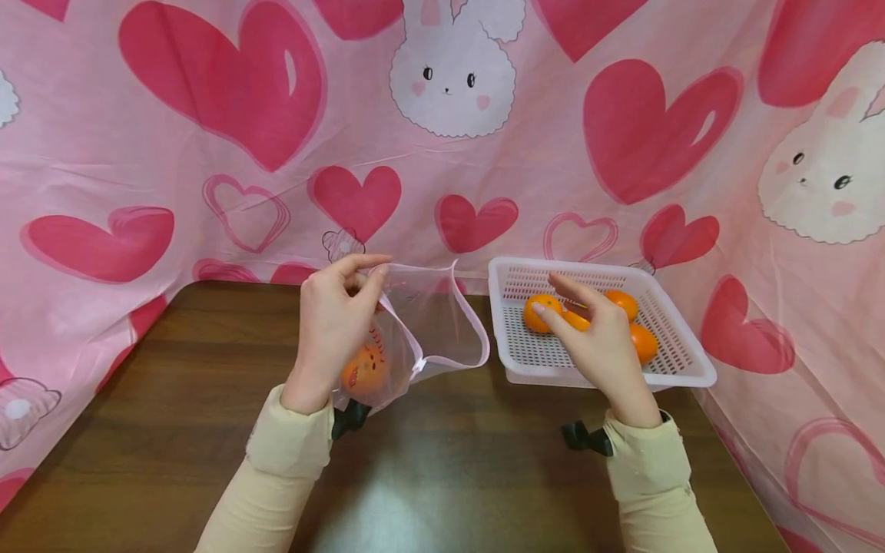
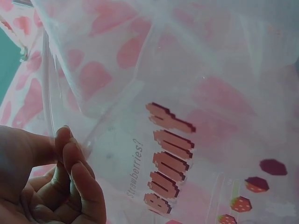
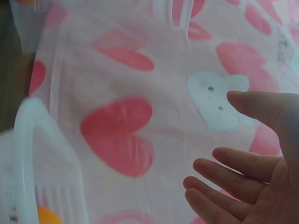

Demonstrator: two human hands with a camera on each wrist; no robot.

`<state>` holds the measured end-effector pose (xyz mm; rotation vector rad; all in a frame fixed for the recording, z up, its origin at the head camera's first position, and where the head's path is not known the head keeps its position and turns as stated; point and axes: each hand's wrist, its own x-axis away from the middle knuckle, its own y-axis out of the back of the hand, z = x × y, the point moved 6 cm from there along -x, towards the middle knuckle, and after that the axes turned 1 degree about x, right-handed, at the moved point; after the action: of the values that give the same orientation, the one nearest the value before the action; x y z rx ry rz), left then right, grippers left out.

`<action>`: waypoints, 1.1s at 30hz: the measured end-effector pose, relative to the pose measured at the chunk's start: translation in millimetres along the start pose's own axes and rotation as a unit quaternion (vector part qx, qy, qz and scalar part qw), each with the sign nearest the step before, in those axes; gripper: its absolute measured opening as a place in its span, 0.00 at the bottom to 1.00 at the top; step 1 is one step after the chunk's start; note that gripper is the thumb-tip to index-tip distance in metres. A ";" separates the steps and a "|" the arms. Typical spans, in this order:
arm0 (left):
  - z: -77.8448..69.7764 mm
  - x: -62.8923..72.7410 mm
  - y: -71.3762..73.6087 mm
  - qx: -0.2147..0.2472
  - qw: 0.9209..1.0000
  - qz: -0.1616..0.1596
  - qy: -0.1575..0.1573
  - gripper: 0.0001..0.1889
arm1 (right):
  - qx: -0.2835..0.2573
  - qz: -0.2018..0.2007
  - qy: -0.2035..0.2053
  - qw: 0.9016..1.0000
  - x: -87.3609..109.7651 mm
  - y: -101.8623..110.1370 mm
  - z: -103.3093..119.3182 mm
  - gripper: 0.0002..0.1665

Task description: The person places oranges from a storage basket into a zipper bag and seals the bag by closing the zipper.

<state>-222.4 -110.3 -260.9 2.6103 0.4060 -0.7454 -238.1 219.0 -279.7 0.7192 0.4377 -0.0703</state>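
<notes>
Oranges point(image 1: 542, 313) sit in a white basket point(image 1: 546, 373) below the right hand point(image 1: 600, 339), its fingers extended, while the left hand point(image 1: 335, 322) pinches a clear bag point(image 1: 442, 322) holding another orange point(image 1: 363, 370).

Middle orange point(image 1: 577, 319), partly hidden behind right hand point(image 1: 600, 342); white basket point(image 3: 25, 154), cut off left and below in right wrist view; clear bag point(image 2: 215, 144), running beyond left wrist view; red lettering point(image 1: 376, 338), too small to read in head view.
</notes>
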 end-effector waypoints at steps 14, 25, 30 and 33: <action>1.5 -0.7 3.2 -0.004 1.000 0.006 0.005 0.09 | 0.064 0.002 -0.067 0.996 -4.0 24.4 -40.2 0.40; 3.4 -0.5 5.2 -0.009 1.000 -0.002 0.003 0.08 | 0.089 0.025 -0.083 0.992 -5.6 29.5 -75.0 0.43; 5.1 -0.6 6.5 -0.007 1.000 -0.009 0.003 0.08 | 0.109 0.042 -0.107 0.987 -4.9 30.6 -91.1 0.44; 5.1 -0.6 6.9 -0.007 1.000 -0.012 0.003 0.08 | 0.131 0.059 -0.126 0.982 -3.7 30.7 -102.3 0.46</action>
<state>-222.6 -118.7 -262.6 2.6004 0.4435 -0.7404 -272.2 308.5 -327.2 0.9798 0.1439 -0.1071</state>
